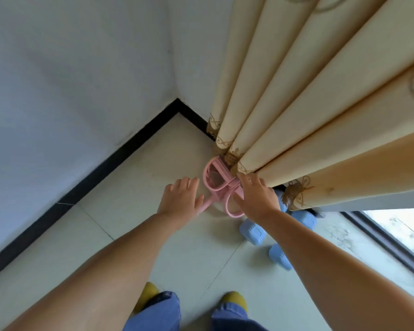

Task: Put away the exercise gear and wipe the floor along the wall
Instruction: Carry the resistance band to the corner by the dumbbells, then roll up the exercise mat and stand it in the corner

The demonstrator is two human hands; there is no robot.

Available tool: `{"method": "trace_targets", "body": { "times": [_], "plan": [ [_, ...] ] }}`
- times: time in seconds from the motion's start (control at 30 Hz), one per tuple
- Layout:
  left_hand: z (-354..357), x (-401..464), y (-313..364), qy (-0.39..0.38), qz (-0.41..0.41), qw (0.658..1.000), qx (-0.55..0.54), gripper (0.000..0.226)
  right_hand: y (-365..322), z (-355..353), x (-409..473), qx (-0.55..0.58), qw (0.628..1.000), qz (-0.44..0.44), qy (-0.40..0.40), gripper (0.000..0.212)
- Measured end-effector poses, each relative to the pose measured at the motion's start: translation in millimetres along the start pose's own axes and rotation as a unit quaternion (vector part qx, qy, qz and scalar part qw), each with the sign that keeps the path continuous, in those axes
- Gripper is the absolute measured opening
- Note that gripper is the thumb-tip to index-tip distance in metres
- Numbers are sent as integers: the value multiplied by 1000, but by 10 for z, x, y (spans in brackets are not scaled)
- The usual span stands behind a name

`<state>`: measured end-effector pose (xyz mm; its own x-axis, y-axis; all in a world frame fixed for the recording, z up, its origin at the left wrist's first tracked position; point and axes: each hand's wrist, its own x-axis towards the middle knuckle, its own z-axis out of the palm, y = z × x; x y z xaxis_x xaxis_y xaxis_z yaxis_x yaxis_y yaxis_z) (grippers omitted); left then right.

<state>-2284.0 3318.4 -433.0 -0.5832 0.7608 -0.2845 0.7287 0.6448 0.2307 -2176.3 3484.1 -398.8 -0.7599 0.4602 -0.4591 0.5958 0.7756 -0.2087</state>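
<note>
A pink pedal resistance puller (216, 181) lies on the tiled floor in the room's corner, its far end tucked under the curtain hem. My left hand (181, 199) hovers just left of it with fingers spread straight, the thumb near its pink tube. My right hand (256, 197) reaches over its right loop, fingers extended toward the curtain hem; whether it touches the puller is unclear. Blue dumbbells (252, 231) lie on the floor to the right, one partly hidden by my right forearm.
A cream pleated curtain (308, 103) hangs down on the right, over a window track (380, 240). White walls with a black skirting board (120, 156) meet in the corner. My feet in yellow slippers (233, 299) stand on the pale tiles.
</note>
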Motion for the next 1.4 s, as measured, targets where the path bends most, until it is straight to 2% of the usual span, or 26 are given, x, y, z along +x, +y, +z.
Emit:
{"method": "trace_targets", "body": {
  "times": [0.2, 0.4, 0.6, 0.8, 1.0, 1.07, 1.23, 1.33, 1.4],
  "plan": [
    [-1492, -276, 237, 35, 23, 999, 5, 49, -673, -1198, -552, 17, 999, -28, 33, 51],
    [-2979, -743, 474, 58, 32, 998, 24, 48, -1107, -2447, -1305, -11, 998, -15, 56, 49],
    [-3852, -1321, 539, 124, -8, 991, 50, 54, -1534, -3110, -1978, -90, 985, -40, 138, 56],
    [-3971, -1827, 466, 143, -47, 986, 68, 54, -1737, -3027, -2376, -145, 980, -65, 118, 59],
    [-3843, -2340, 319, 118, -190, 974, 33, 55, -1944, -3082, -2248, -209, 956, -182, 93, 57],
    [-3731, -2638, 305, 136, -267, 954, 18, 56, -2100, -3072, -2233, -220, 938, -251, 88, 56],
    [-3425, -3500, 601, 167, -437, 884, 0, 55, -2469, -2872, -2460, -280, 867, -409, 45, 58],
    [-3245, -4085, 829, 168, -514, 841, -18, 55, -2762, -2658, -2780, -306, 813, -495, 20, 58],
    [-3093, -4544, 987, 154, -584, 796, -39, 55, -2966, -2441, -3124, -307, 771, -558, 6, 58]
  ]
}}
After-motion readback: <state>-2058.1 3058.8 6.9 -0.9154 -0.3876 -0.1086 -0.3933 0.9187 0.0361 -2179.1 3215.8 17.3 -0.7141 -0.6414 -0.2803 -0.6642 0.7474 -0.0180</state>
